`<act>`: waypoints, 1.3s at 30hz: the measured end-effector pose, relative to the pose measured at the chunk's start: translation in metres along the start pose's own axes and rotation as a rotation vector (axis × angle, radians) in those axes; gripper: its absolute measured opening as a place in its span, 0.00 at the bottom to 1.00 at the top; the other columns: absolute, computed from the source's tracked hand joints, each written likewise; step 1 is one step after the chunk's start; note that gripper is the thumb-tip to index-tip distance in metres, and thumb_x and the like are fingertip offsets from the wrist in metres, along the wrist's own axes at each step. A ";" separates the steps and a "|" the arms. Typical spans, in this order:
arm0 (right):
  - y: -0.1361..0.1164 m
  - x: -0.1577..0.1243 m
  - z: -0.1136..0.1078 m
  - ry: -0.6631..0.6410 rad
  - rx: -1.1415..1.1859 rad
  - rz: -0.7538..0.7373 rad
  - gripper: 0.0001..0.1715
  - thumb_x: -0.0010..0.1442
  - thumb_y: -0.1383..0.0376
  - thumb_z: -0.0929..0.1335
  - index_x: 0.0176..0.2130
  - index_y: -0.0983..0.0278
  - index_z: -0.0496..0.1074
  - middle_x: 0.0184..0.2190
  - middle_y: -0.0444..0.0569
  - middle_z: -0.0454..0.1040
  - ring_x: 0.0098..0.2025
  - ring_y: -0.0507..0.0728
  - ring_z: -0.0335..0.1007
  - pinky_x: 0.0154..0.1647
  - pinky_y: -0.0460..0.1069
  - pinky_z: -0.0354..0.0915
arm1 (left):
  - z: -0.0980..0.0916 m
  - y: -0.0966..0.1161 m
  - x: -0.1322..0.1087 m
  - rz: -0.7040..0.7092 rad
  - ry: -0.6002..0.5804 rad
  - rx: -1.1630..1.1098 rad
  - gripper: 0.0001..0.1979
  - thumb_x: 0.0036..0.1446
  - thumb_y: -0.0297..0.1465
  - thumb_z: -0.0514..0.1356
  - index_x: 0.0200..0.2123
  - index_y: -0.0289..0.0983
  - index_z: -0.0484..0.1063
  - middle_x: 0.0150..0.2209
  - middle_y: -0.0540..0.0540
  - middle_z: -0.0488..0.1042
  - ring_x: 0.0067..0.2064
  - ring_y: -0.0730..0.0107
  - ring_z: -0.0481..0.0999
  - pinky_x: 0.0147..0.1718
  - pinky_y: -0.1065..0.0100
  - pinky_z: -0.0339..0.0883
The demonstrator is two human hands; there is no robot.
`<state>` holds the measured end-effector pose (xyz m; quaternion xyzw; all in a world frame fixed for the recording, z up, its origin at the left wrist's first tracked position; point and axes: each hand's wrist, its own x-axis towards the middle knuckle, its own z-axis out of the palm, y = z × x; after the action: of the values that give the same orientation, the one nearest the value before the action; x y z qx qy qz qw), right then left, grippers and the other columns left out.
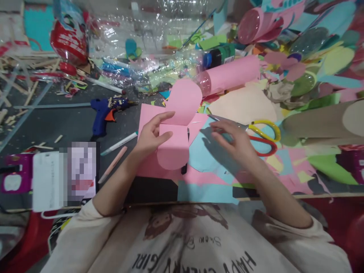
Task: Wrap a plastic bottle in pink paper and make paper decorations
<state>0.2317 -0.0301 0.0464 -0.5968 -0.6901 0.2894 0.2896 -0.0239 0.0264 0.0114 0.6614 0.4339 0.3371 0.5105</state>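
A pink paper cutout (pixel 183 100) with rounded ends and a crease across its middle rests over a larger pink sheet (pixel 148 167). My left hand (pixel 153 132) grips its left edge, thumb on top. To the right, my right hand (pixel 234 140) hovers above light blue paper (pixel 201 151) with its fingers apart and holding nothing. Just beyond that hand lie scissors (pixel 263 138) with one yellow and one red handle loop, blades pointing left. A slim dark tool (pixel 184 168) shows beside and below the cutout, partly covered, its kind unclear.
Left of the sheet are a blue glue gun (pixel 99 115), a capped marker (pixel 121 143), a pink pen (pixel 113 164) and a phone (pixel 82 170). A pink-wrapped bottle (pixel 233 76) lies behind. Paper scraps and clear plastic (pixel 113 38) crowd the back; a brown tube (pixel 315 123) lies right.
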 end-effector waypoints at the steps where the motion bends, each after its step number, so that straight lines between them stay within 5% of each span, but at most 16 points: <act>1: 0.001 0.003 0.016 -0.004 0.086 -0.010 0.13 0.64 0.59 0.64 0.46 0.60 0.72 0.42 0.51 0.78 0.40 0.58 0.76 0.43 0.54 0.71 | 0.000 0.000 0.000 -0.004 -0.005 0.002 0.26 0.52 0.35 0.62 0.56 0.39 0.68 0.60 0.41 0.71 0.64 0.54 0.66 0.62 0.54 0.61; 4: 0.008 0.011 0.053 0.017 0.392 -0.011 0.19 0.65 0.57 0.65 0.54 0.58 0.65 0.42 0.50 0.77 0.42 0.56 0.76 0.43 0.53 0.71 | 0.001 0.002 -0.001 -0.013 -0.025 0.008 0.27 0.51 0.35 0.63 0.56 0.39 0.69 0.60 0.42 0.71 0.64 0.54 0.67 0.60 0.56 0.64; 7: 0.014 0.014 0.066 0.053 0.449 -0.024 0.19 0.64 0.57 0.66 0.53 0.58 0.64 0.40 0.48 0.78 0.38 0.54 0.75 0.40 0.51 0.70 | 0.002 0.003 -0.001 -0.058 -0.009 0.054 0.24 0.52 0.35 0.62 0.54 0.39 0.71 0.57 0.42 0.74 0.59 0.55 0.72 0.52 0.59 0.70; 10: 0.013 0.013 0.063 0.016 0.259 -0.067 0.12 0.65 0.59 0.63 0.46 0.60 0.70 0.37 0.48 0.79 0.35 0.55 0.74 0.36 0.50 0.67 | 0.002 0.005 0.000 -0.106 0.034 0.124 0.18 0.55 0.36 0.60 0.49 0.39 0.74 0.53 0.43 0.77 0.51 0.59 0.76 0.44 0.63 0.72; 14: 0.006 0.012 0.057 -0.178 -0.086 -0.237 0.15 0.67 0.58 0.62 0.41 0.61 0.76 0.34 0.51 0.81 0.36 0.58 0.74 0.34 0.50 0.63 | 0.002 0.005 0.001 -0.061 0.104 0.214 0.12 0.58 0.34 0.57 0.43 0.38 0.76 0.46 0.44 0.79 0.46 0.64 0.77 0.44 0.65 0.70; 18: 0.001 0.010 0.057 -0.227 -0.238 -0.242 0.17 0.66 0.56 0.63 0.40 0.63 0.76 0.31 0.52 0.79 0.33 0.59 0.72 0.32 0.51 0.60 | 0.000 0.003 0.003 -0.015 0.115 0.381 0.11 0.57 0.33 0.57 0.41 0.40 0.77 0.43 0.46 0.80 0.42 0.64 0.76 0.43 0.64 0.68; 22: 0.002 0.008 0.058 -0.197 -0.187 -0.205 0.14 0.63 0.62 0.63 0.41 0.63 0.76 0.32 0.51 0.78 0.34 0.59 0.72 0.33 0.51 0.62 | -0.003 0.000 0.005 0.021 0.092 0.539 0.10 0.56 0.34 0.59 0.40 0.42 0.78 0.36 0.48 0.79 0.39 0.62 0.74 0.45 0.60 0.65; 29: 0.008 0.008 0.055 0.142 0.137 -0.137 0.16 0.67 0.61 0.61 0.45 0.59 0.76 0.33 0.49 0.79 0.34 0.57 0.72 0.37 0.53 0.68 | 0.000 0.002 0.003 0.044 -0.057 0.582 0.12 0.59 0.33 0.54 0.38 0.42 0.79 0.32 0.49 0.79 0.34 0.65 0.72 0.47 0.58 0.60; 34: 0.007 0.011 0.055 -0.095 0.103 -0.306 0.22 0.70 0.57 0.59 0.58 0.59 0.69 0.47 0.53 0.79 0.47 0.58 0.75 0.48 0.55 0.69 | 0.003 -0.002 0.003 0.056 -0.113 0.646 0.15 0.59 0.35 0.56 0.46 0.43 0.78 0.35 0.46 0.76 0.41 0.60 0.72 0.49 0.57 0.60; 39: 0.009 0.013 0.057 -0.125 -0.008 -0.394 0.20 0.70 0.60 0.59 0.53 0.61 0.73 0.49 0.55 0.78 0.51 0.60 0.73 0.52 0.59 0.67 | 0.003 -0.006 0.002 0.068 0.014 0.602 0.13 0.59 0.33 0.56 0.43 0.42 0.79 0.44 0.44 0.71 0.46 0.60 0.72 0.53 0.56 0.63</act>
<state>0.1932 -0.0193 0.0023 -0.4323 -0.8113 0.2608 0.2947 -0.0220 0.0274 0.0048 0.7949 0.4952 0.2148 0.2771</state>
